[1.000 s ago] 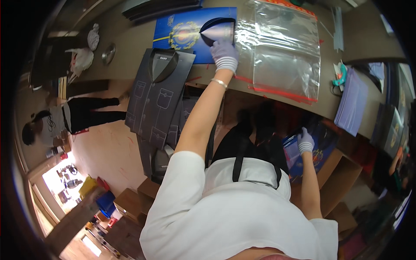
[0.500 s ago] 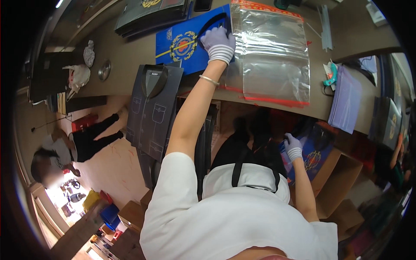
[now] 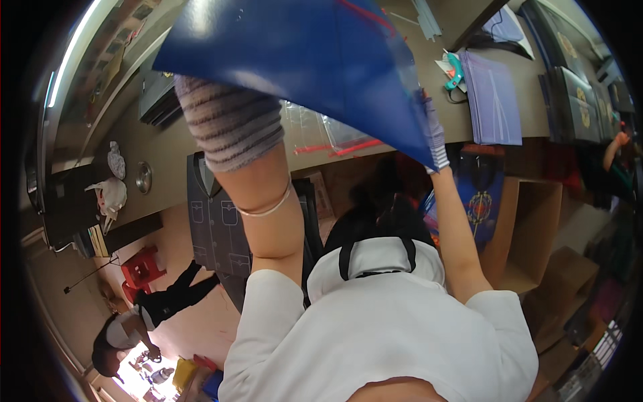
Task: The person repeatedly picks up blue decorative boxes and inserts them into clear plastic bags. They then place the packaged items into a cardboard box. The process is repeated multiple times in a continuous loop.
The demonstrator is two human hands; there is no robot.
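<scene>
A large glossy blue carrier bag (image 3: 288,57) is raised close in front of me, above the table. My left hand is hidden behind it; only the striped cuff (image 3: 231,124) and the bare forearm show, so its fingers cannot be seen. At the bag's right edge my gloved right hand (image 3: 434,130) grips the side near the lower corner. Beneath the bag, part of a stack of clear plastic sleeves (image 3: 341,134) with red edges shows on the table. A dark buttoned jacket-shaped panel (image 3: 218,224) with outlined pockets hangs at the table's front edge on the left.
To the right lie a teal tool (image 3: 454,72) and a stack of purple sheets (image 3: 492,100). Below stand blue printed bags (image 3: 479,194) and an open cardboard box (image 3: 532,228). Dark cases (image 3: 155,94) and a metal dish (image 3: 144,176) are on the left. Another person (image 3: 134,328) stands at far left.
The blue bag has come up off the table toward me, now covering my left hand. My right hand has risen from below the table to the bag's right edge. The view has shifted.
</scene>
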